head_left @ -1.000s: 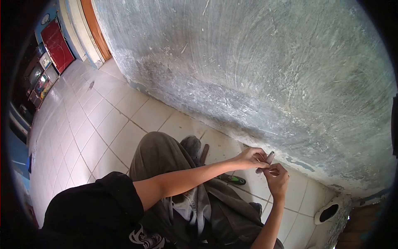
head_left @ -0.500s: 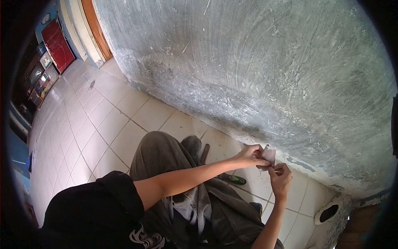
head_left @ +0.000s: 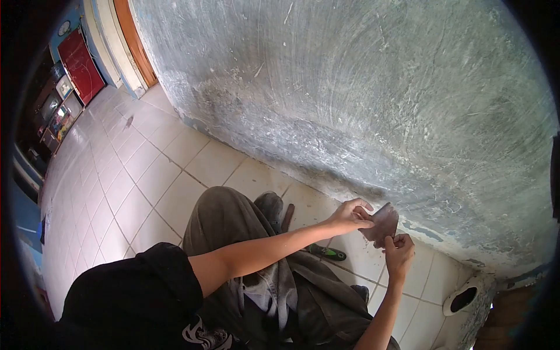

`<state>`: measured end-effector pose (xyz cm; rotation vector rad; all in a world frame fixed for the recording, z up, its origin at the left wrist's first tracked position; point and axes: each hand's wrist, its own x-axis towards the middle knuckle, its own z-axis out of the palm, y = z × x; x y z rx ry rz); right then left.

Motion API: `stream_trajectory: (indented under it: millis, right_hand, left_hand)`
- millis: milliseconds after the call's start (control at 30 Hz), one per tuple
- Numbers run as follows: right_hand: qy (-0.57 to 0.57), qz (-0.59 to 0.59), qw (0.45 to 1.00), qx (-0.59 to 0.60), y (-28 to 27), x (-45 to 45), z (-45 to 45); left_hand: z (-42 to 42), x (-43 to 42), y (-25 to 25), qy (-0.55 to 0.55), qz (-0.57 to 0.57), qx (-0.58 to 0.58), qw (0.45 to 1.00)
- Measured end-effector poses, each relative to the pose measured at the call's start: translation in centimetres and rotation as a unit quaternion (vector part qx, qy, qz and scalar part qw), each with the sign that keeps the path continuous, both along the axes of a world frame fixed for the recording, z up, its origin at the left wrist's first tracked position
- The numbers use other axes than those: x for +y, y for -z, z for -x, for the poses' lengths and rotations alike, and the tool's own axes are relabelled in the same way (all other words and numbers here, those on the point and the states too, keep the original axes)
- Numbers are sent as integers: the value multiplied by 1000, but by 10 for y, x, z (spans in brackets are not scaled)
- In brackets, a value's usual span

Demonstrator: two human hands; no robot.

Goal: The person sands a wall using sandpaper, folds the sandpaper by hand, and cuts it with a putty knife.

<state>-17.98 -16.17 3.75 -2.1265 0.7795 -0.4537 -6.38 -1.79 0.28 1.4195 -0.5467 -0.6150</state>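
Note:
A worn, ragged-edged piece of sandpaper (head_left: 385,224), dark reddish brown, is held up in front of the foot of the grey wall (head_left: 350,105). My left hand (head_left: 350,216) pinches its left edge, the thumb against the sheet and the fingers curved above. At the lower right corner, my right hand (head_left: 399,255) grips it between thumb and curled fingers. On the tiles below my left forearm lies a tool with a black and green handle (head_left: 329,252); its other end is hidden by my leg. A narrow brown strip (head_left: 288,217) lies beside my shoe.
White floor tiles (head_left: 175,192) run along the wall, whose base is patchy and flaking. My bent knee (head_left: 219,210) is close to the left forearm. A pale pipe-like opening (head_left: 464,298) is at the lower right. Far left are a red panel (head_left: 81,64) and cluttered shelves (head_left: 61,114).
The sandpaper has been spread wider and turned, with its darker brown face now showing instead of a narrow greyish fold. My hands have moved slightly apart, the right one a little rightward.

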Motion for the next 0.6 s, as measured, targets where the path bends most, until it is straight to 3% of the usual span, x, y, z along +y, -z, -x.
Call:
stream_trajectory:
  millis: [100, 400, 600]
  right_hand:
    - [1, 1, 1000, 4, -1, 1, 0]
    - [-52, -15, 998, -9, -2, 5, 0]
    - [-112, -63, 991, -44, 12, 4, -3]
  left_hand:
    - [1, 2, 0, -5, 9, 18, 1000]
    - [-5, 7, 0, -14, -118, -51, 992]
    - [-1, 5, -10, 30, -93, 45, 994]
